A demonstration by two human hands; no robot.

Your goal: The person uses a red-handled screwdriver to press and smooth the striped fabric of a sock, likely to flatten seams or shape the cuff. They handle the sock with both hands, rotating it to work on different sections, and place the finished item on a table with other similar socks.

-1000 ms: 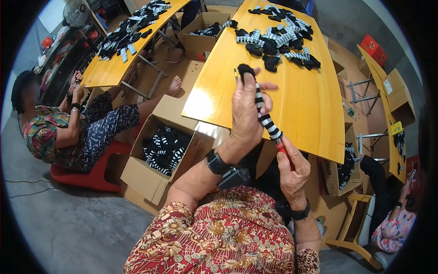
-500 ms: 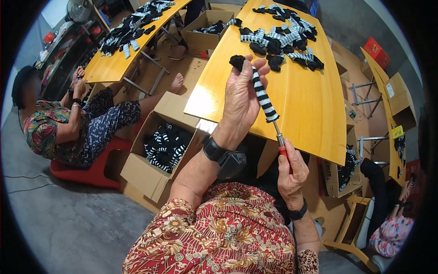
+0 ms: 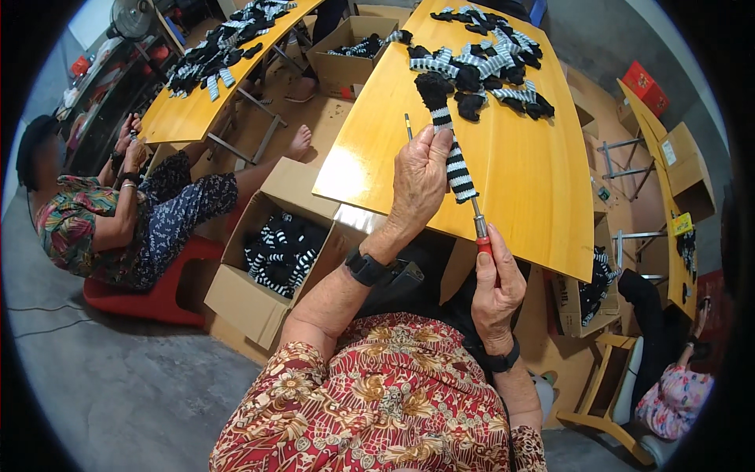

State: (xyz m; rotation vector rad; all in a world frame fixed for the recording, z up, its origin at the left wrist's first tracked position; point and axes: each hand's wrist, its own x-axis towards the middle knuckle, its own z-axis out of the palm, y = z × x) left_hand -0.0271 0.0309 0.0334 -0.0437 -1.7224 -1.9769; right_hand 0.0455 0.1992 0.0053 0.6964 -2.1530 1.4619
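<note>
My left hand (image 3: 422, 169) is closed around a narrow knitted tube (image 3: 459, 171), striped black and white with a fuzzy black end. The thumb and fingers pinch it midway, below the black end. Out of the tube's lower end comes a metal shaft with a red handle (image 3: 483, 245), like a screwdriver; how far the shaft reaches inside is hidden. My right hand (image 3: 499, 287) grips that handle, fingers wrapped round it. Beside my left hand a thin dark stick (image 3: 408, 124) with a yellow band pokes up; its lower part is hidden.
On the yellow table (image 3: 370, 157) lies a pile of striped knit pieces (image 3: 480, 67). An open carton (image 3: 248, 303) of similar pieces stands at my left, another carton (image 3: 586, 303) at my right. A co-worker (image 3: 94, 212) sits on a red stool (image 3: 141, 299) at left; another person (image 3: 676, 401) is at far right.
My left hand has slid down from near the black end to the tube's middle and closed more. The thin stick with the yellow band has come into view.
</note>
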